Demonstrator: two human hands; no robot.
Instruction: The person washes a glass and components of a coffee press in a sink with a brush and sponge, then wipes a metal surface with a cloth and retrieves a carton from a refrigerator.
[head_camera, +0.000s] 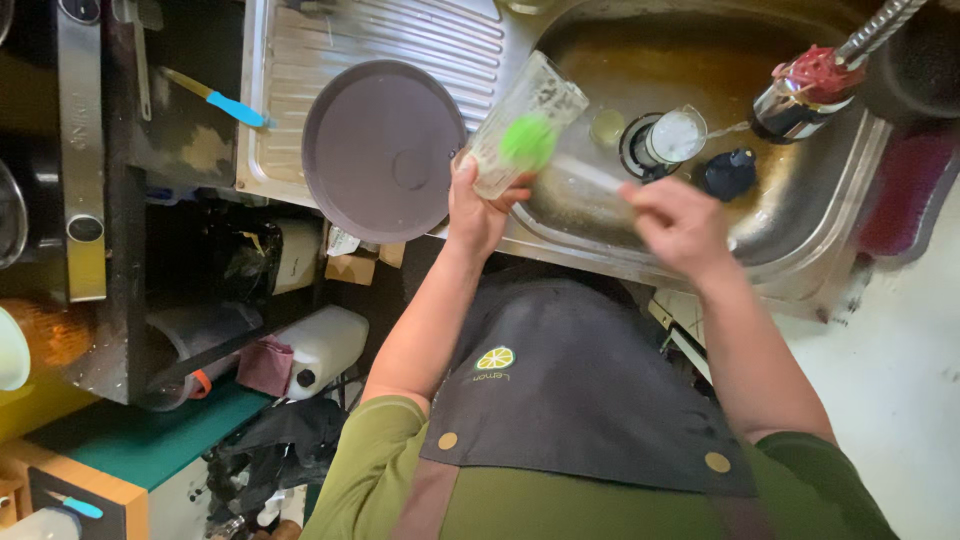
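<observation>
My left hand (478, 208) grips the base of a clear drinking glass (520, 110), tilted over the near edge of the steel sink (800, 215). My right hand (676, 222) holds the pale handle of a brush whose green head (527, 141) sits inside the glass. The handle is blurred with motion. Both hands are over the left half of the basin.
A round dark tray (383, 150) lies on the ribbed drainboard (400, 40). In the basin are another glass (676, 135) over the drain and a black stopper (728, 173). A tap with a red collar (812, 85) runs a thin stream. A blue-handled tool (222, 101) lies on the left.
</observation>
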